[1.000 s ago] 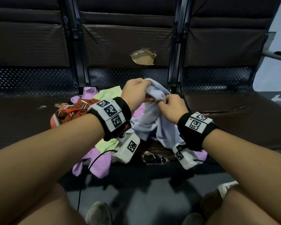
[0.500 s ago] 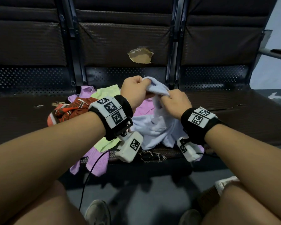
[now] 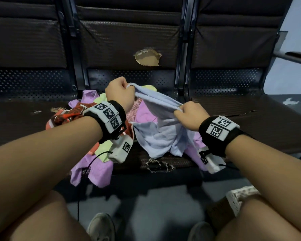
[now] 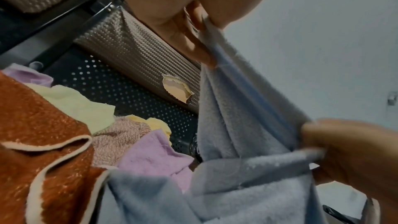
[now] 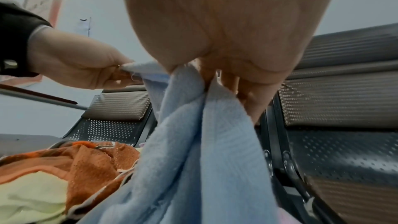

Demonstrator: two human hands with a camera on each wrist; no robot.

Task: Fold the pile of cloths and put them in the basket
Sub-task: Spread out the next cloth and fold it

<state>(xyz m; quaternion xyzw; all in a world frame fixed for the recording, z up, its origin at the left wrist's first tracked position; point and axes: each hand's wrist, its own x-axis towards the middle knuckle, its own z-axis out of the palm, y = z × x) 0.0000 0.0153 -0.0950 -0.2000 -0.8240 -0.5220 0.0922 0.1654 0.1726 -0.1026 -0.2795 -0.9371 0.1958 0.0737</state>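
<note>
A light blue cloth (image 3: 161,134) hangs over the middle seat, its top edge stretched between both hands. My left hand (image 3: 120,92) pinches one corner, higher and to the left. My right hand (image 3: 185,114) grips the edge lower and to the right. The left wrist view shows the blue cloth (image 4: 241,142) held by my left fingers (image 4: 193,40), and the right wrist view shows the blue cloth (image 5: 193,151) bunched in my right hand (image 5: 226,81). Beneath lies the pile: an orange patterned cloth (image 3: 66,117), purple cloth (image 3: 92,171), yellow-green cloth (image 3: 103,148) and pink cloth (image 3: 134,110).
The pile sits on a dark bench seat (image 3: 241,122) with a torn backrest (image 3: 147,57) and a ragged front edge (image 3: 157,165). An armrest bar (image 3: 294,56) juts in at the right. A woven object (image 3: 240,197) stands on the floor by my right knee, with shoes (image 3: 101,226) below.
My hands have drawn apart, the left up and leftward, the right to the right, stretching the blue cloth's edge that was bunched between them.
</note>
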